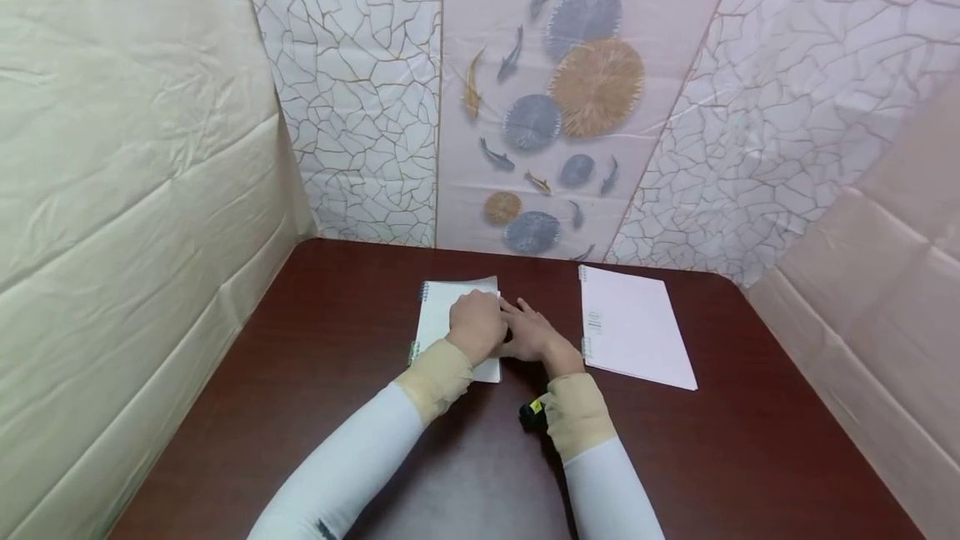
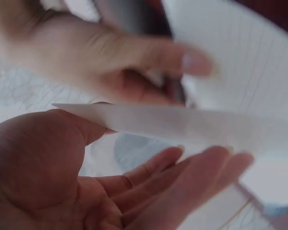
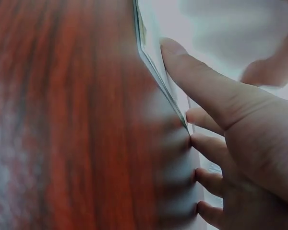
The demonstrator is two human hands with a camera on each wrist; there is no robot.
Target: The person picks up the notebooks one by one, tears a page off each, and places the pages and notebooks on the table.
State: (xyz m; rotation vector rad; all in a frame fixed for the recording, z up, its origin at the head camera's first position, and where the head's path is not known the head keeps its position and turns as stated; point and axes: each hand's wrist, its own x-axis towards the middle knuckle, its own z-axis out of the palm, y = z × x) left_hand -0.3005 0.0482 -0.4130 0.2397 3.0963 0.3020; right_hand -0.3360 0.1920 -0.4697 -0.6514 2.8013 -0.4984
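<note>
The left hand [image 1: 476,327] covers the middle of the white-paged spiral notebook [image 1: 441,311], its own fingers hidden in the head view. A small black-and-yellow object [image 1: 530,417] seems partly tucked behind the beige cloth cuff [image 1: 579,415] at right. Grey-green print [image 1: 594,322] on the white spiral-bound pad [image 1: 641,327] farther right is too small to read. The left wrist view blurs the right hand [image 1: 528,335]. Both white sleeves [image 1: 611,490] and the dark red-brown wooden desk [image 1: 750,457] are cut off on the near side.

White spiral notebook [image 1: 437,311]; page [image 2: 149,122] raised
</note>
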